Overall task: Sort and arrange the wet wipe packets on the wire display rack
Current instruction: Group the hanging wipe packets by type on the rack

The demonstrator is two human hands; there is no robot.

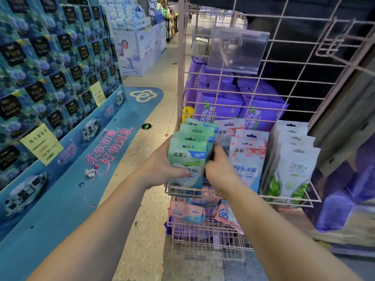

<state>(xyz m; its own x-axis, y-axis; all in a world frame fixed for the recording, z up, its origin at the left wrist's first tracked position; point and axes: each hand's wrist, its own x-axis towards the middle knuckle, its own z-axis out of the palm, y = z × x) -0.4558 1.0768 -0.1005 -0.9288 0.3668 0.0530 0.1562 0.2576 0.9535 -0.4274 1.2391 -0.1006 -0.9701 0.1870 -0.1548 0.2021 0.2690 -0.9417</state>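
**Pink wire rack, both hands on the green packets**

From the head camera I see a pink wire display rack (223, 82) with three rows of hanging packets. My left hand (162, 167) grips the front green-and-white wet wipe packet (187, 159) of the leftmost row, thumb across its lower face. My right hand (220, 169) has its fingers curled against that row's right edge; I cannot tell whether they pinch anything. Just beside hang the pink-and-white wet wipe packets (248, 159), then the white leaf-printed packets (294, 169). Purple wipe packs (219, 106) sit behind the grid, and pink packets (186, 211) lie in the lower wire basket (207, 246).
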